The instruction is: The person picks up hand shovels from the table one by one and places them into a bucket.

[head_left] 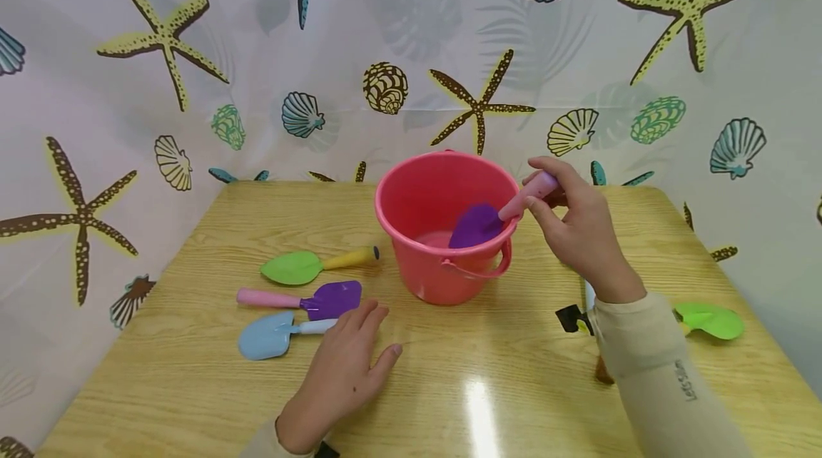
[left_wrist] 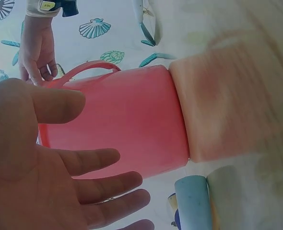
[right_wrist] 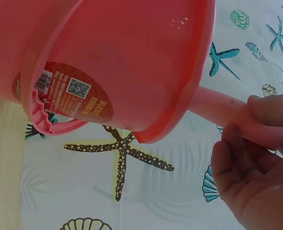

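Currently, a purple-bladed toy trowel (head_left: 477,226) is being held inside a pink plastic bucket (head_left: 443,276).
Its smooth, rounded pink handle (right_wrist: 217,106) is pinched by the right hand (head_left: 574,222) at the rim; the broad blade is tilted down within the tapered, glossy wall. The left hand (head_left: 347,358) is relaxed, fingers extended, placed near a square-shouldered blue trowel (head_left: 265,338). Beside that, a second purple trowel (head_left: 335,299) and a leaf-shaped green trowel (head_left: 292,267) are laid on the wood-grain table (head_left: 437,401).

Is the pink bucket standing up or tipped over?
Upright. The bucket stands with its base on the table and its mouth facing up.
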### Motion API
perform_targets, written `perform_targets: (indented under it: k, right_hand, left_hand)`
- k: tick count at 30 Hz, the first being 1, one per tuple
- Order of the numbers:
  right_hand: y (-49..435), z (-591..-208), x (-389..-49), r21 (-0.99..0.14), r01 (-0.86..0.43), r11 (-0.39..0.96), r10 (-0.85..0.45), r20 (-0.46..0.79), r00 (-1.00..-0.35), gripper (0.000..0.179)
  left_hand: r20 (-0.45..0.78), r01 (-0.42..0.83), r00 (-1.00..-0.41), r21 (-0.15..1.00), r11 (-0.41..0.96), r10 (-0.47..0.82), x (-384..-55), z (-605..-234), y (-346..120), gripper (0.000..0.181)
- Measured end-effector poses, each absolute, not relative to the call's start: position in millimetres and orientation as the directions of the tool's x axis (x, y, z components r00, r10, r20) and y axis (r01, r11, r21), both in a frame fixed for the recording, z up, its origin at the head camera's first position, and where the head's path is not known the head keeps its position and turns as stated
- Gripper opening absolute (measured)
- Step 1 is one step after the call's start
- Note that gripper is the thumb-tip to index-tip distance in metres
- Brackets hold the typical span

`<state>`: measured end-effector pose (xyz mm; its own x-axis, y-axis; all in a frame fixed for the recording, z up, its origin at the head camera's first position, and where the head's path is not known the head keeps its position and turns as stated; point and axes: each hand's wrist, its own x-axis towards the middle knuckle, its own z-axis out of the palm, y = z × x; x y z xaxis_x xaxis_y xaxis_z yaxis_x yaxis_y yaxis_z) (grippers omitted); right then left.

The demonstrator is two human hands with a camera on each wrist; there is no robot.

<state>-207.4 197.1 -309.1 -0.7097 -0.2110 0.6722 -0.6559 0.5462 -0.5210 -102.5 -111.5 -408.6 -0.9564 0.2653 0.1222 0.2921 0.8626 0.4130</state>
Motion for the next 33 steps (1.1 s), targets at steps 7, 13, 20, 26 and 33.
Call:
perform_targets:
  k: [7,13,20,26,33]
  right_hand:
    - [191.9,-313.6,-209.9,-0.496,-0.613,0.615,-0.200,0.653,-0.730,0.048]
    - [190.0,-316.1,-210.6,-0.511,-0.564,0.649,-0.206,0.595,-0.777,0.049]
    - [188.0,-319.4,-211.5,-0.498,-0.517,0.696,-0.222,0.535,-0.815,0.052]
    - [186.1,-321.2,-214.6,-0.468,-0.526,0.710,-0.246,0.535,-0.808,0.050]
    - [184.5,-322.3,-215.7,-0.463,-0.522,0.716,-0.254,0.524,-0.813,0.045]
  left_hand:
    - [0.119,0.295,-0.955,0.417,0.860,0.270,-102.3,-409.3,-111.4,0.052]
    - [0.112,0.294,-0.956,0.425,0.856,0.272,-101.7,-409.6,-111.2,0.052]
    - [0.105,0.289,-0.957,0.430,0.855,0.271,-101.6,-409.7,-111.7,0.052]
    - [0.101,0.291,-0.956,0.433,0.853,0.274,-102.0,-409.8,-112.0,0.051]
    - [0.107,0.298,-0.954,0.427,0.854,0.279,-102.6,-411.2,-111.3,0.051]
